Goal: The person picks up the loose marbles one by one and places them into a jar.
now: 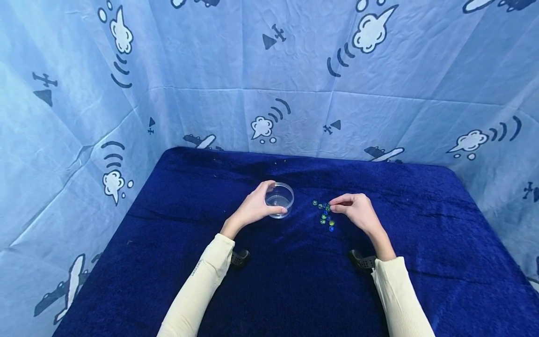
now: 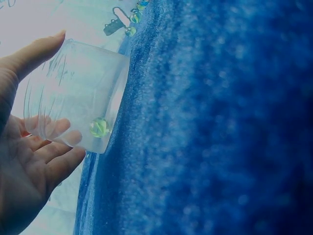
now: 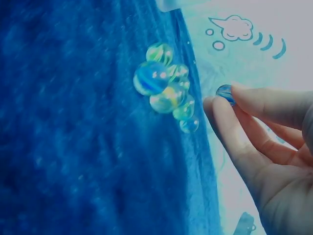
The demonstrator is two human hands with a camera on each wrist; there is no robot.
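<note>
My left hand (image 1: 254, 203) grips a clear plastic jar (image 1: 280, 199) from its left side, thumb in front and fingers behind. Through the wall, in the left wrist view, a single yellow-green marble (image 2: 99, 128) shows near the bottom. To the right of the jar, my right hand (image 1: 358, 213) pinches a blue-streaked glass marble (image 3: 225, 94) between thumb and fingertip. Several loose marbles, green, yellow and blue, lie in a small cluster (image 3: 151, 78) on the cloth just left of that hand.
A dark blue plush cloth (image 1: 290, 285) covers the table. Behind it and at the sides hangs a light blue curtain (image 1: 294, 61) printed with planes and clouds. Black wrist devices (image 1: 241, 259) show beside the cream sleeves (image 1: 202, 281).
</note>
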